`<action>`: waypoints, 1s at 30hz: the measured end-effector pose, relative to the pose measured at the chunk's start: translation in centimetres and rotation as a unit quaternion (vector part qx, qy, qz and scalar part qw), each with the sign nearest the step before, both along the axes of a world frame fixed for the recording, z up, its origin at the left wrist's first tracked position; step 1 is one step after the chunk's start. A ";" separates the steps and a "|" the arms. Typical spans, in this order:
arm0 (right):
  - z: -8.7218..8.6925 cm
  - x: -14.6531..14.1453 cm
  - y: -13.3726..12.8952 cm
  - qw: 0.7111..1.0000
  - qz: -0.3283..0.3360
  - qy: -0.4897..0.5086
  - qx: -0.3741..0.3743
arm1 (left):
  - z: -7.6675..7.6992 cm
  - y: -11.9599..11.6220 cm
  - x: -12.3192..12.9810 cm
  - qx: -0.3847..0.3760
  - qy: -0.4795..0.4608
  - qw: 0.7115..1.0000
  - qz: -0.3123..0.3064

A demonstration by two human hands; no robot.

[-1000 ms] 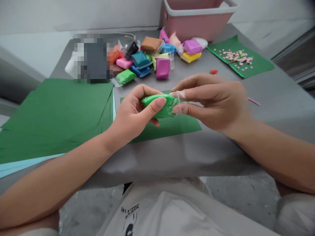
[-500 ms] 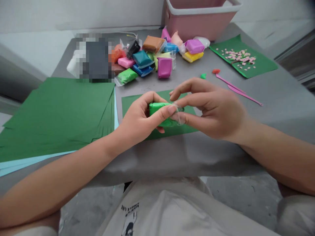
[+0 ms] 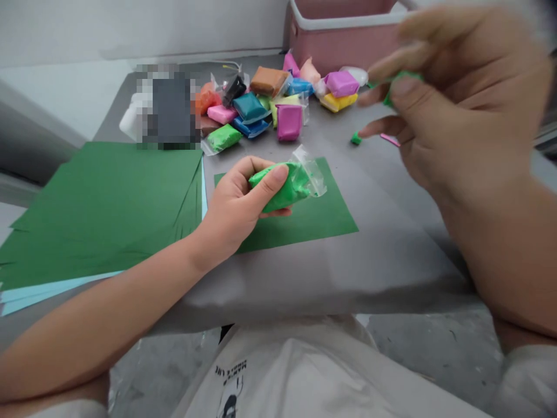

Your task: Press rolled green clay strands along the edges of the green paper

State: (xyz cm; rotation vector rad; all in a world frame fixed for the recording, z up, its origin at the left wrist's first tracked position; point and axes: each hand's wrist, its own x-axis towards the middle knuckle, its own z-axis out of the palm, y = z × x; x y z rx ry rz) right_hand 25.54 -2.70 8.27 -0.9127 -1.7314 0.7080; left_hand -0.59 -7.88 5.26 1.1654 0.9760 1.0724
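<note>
My left hand (image 3: 243, 203) is closed around a packet of bright green clay (image 3: 289, 186), its clear plastic mouth facing right. Below that packet lies a green sheet of paper (image 3: 317, 215) on the table. Raised at the upper right, my right hand (image 3: 470, 98) pinches a small piece of green clay (image 3: 397, 87) between thumb and fingers; motion blurs part of this hand. Just beneath its fingers a little green lump (image 3: 355, 138) rests on the table. A pink tool (image 3: 390, 139) shows only in part behind the hand.
Several coloured clay packets (image 3: 267, 81) are heaped at the back. A pink bin with a white rim (image 3: 343, 43) stands behind them. Stacked green sheets (image 3: 108, 203) cover the left side, next to a pixelated dark object (image 3: 174, 110). The grey table edge (image 3: 304, 302) runs along the front.
My right hand has left the packet and swung up and right, now with a bit of green clay. The packet stays in my left hand, its plastic mouth now exposed.
</note>
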 end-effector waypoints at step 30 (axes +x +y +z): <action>-1.6 -2.0 -1.4 0.990 0.067 -0.098 -0.080 | -0.9 0.3 -0.1 0.115 0.037 0.992 -0.021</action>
